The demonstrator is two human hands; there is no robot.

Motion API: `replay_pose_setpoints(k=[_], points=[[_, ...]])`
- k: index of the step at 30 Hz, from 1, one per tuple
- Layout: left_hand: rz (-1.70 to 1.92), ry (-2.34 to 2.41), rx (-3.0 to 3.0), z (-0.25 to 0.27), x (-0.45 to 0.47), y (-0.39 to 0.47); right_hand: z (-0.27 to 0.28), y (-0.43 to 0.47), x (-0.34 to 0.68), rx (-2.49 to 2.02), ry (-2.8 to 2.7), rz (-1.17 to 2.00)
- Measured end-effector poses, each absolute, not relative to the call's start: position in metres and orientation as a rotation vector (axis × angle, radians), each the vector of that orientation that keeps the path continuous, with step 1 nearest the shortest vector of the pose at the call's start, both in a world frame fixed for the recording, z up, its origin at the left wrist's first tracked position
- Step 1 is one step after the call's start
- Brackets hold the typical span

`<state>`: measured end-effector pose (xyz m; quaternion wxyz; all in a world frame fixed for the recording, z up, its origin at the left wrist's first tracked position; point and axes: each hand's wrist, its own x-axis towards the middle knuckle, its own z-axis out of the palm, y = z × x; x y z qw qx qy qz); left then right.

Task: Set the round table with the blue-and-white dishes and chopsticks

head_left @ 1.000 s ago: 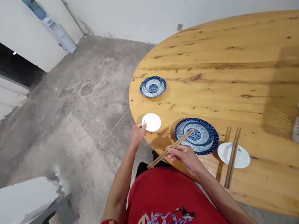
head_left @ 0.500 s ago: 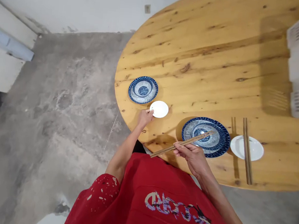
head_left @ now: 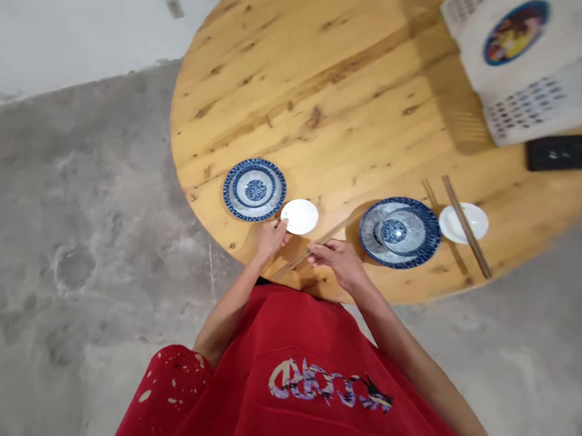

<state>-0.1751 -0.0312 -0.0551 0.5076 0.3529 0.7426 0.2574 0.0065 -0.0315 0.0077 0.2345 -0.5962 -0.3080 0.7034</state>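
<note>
My left hand (head_left: 270, 236) pinches the near edge of a small white saucer (head_left: 300, 216) on the round wooden table (head_left: 329, 101). The saucer sits just right of a blue patterned plate with a small bowl (head_left: 254, 189). My right hand (head_left: 340, 262) grips a pair of wooden chopsticks (head_left: 309, 248), held low over the table edge between the saucer and a larger blue plate with a bowl (head_left: 399, 231).
A second white saucer (head_left: 463, 221) with chopsticks (head_left: 466, 226) laid across it lies right of the larger plate. A white plastic basket (head_left: 525, 68) and a black flat object (head_left: 569, 151) stand at the far right. Bare concrete floor (head_left: 71, 229) lies to the left.
The white saucer has slid from the table edge up beside the left blue plate, with my left hand on it. My right hand and chopsticks moved left, off the larger plate. The camera swung right.
</note>
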Motion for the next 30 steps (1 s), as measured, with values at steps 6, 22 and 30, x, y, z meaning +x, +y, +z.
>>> replay_pose_setpoints(k=[6,22,30], points=[[0.580,1.481,1.027,-0.022,-0.200,-0.061,0.004,-0.011,-0.027,-1.567,-0.856,2.035],[0.703,1.393,0.852,-0.040,-0.185,-0.071,-0.021,0.023,-0.056,-1.755,-1.178,1.856],[0.709,1.393,0.881,-0.046,-0.184,-0.063,-0.024,0.028,-0.056,-1.812,-1.363,1.720]])
